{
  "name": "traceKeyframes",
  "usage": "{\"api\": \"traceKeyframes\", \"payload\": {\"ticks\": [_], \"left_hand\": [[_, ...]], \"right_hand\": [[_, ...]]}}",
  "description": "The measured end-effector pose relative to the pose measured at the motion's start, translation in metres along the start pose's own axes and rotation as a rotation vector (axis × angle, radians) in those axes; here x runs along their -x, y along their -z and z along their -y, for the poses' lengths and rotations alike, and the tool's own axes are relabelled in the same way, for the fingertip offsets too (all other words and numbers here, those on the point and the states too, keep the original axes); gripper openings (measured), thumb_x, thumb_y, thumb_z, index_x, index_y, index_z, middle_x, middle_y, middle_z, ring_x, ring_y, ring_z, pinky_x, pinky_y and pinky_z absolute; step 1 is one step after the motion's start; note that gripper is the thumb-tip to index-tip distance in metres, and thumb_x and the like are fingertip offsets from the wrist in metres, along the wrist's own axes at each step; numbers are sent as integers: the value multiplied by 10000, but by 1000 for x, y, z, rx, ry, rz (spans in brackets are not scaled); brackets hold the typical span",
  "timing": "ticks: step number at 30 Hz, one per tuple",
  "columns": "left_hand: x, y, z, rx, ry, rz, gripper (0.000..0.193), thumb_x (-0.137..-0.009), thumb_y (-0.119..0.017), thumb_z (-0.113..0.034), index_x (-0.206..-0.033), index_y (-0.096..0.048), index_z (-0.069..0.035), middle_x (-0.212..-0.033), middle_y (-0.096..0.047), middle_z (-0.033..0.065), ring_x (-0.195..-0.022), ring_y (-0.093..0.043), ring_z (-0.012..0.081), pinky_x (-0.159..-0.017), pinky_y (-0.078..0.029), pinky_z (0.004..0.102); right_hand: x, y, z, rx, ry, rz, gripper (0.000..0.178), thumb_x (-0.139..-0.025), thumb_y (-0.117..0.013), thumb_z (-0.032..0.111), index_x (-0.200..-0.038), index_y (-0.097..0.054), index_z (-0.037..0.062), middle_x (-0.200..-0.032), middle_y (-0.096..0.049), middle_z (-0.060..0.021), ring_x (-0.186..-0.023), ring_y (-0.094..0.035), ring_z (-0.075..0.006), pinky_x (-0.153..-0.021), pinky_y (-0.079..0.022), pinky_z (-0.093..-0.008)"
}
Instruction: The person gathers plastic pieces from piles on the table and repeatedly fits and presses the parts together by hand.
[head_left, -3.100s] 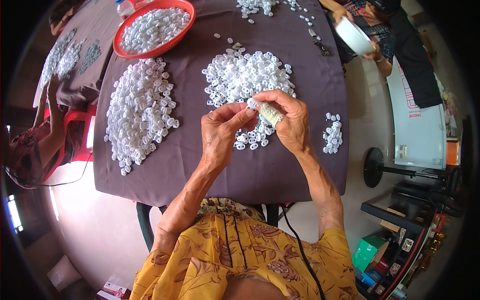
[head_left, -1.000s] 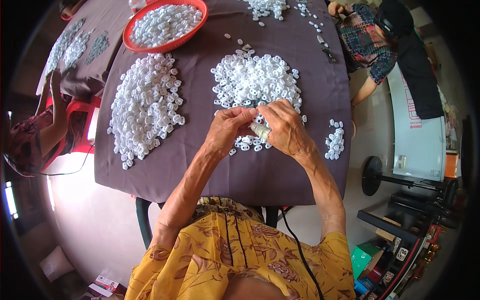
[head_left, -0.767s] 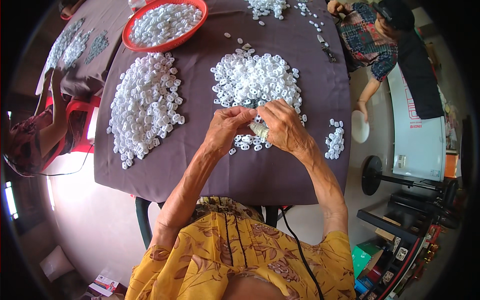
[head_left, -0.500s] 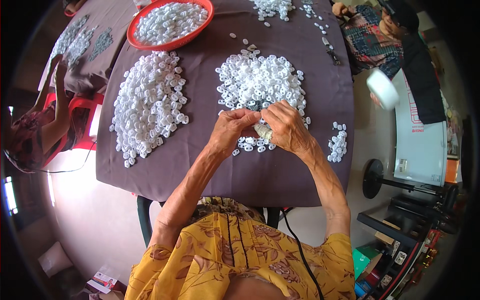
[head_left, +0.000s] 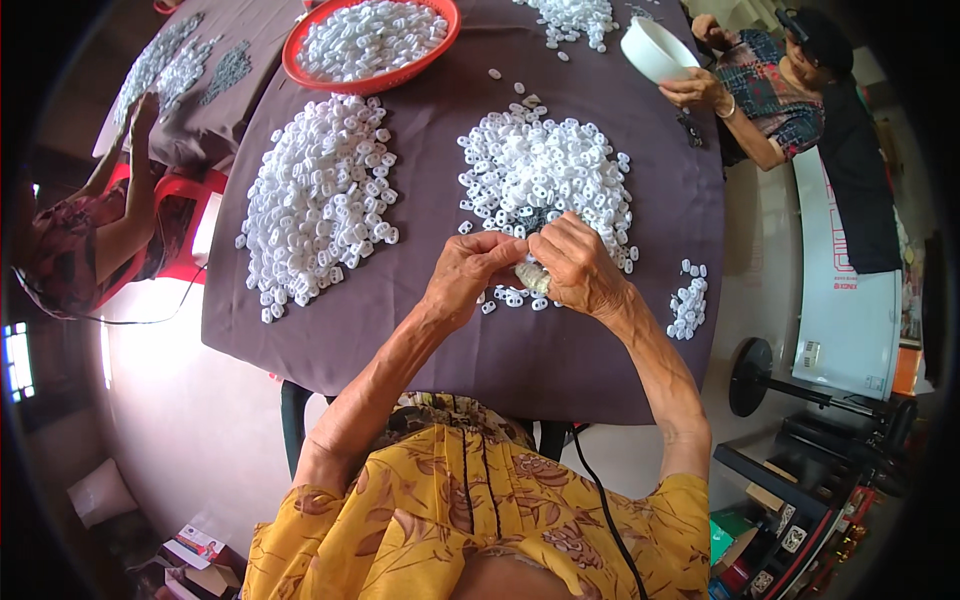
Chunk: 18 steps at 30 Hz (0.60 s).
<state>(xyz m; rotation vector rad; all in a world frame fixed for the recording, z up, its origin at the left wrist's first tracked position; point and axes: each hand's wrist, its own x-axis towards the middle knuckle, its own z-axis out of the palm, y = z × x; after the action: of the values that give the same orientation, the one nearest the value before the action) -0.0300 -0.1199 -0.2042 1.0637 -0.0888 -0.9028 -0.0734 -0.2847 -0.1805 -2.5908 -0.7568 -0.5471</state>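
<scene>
My left hand [head_left: 468, 272] and my right hand [head_left: 580, 262] meet fingertip to fingertip in front of me, both closed in a pinch. Whatever small piece lies between the fingertips is too hidden to name. Under my right fingers shows a pale, crumpled wrapping [head_left: 533, 277]; I cannot tell whether it is held or worn on a finger. Just beyond the hands spreads a pile of small white oval plastic pieces with two holes [head_left: 550, 165]. A little heap of dark grey bits [head_left: 536, 219] sits at its near edge, partly covered by my fingers.
A larger white pile [head_left: 318, 200] lies to the left, and a small group of white pieces [head_left: 688, 308] to the right. A red basket [head_left: 455, 22] full of them stands behind. At the right edge, another person holds a white bowl [head_left: 645, 48] over the brown tablecloth [head_left: 430, 360].
The other person's white bowl has moved from beside the table to over its far right corner. The view has shifted slightly; my hands stay pinched together at the same pile.
</scene>
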Motion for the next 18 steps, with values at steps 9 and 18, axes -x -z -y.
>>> {"api": "traceKeyframes", "payload": {"ticks": [9, 18], "left_hand": [[12, 9, -4, 17, -35, -49, 204, -849, -582, -201, -861, -627, -3, -716, -592, 26, -643, -571, 98, -634, -514, 266], [20, 124, -55, -684, -508, -640, 201, -829, -598, -158, -953, -654, -10, -733, -652, 48, -606, -569, 94, -558, -432, 201]], "right_hand": [[-7, -9, 0, -24, 43, 70, 158, -641, -568, 23, -790, -542, -25, -637, -485, -98, -610, -506, -253, -582, -411, -352], [28, 21, -19, -66, -410, -80, 251, -765, -646, 147, -970, -578, 20, -801, -612, -124, -724, -605, -252, -622, -481, -351]]}}
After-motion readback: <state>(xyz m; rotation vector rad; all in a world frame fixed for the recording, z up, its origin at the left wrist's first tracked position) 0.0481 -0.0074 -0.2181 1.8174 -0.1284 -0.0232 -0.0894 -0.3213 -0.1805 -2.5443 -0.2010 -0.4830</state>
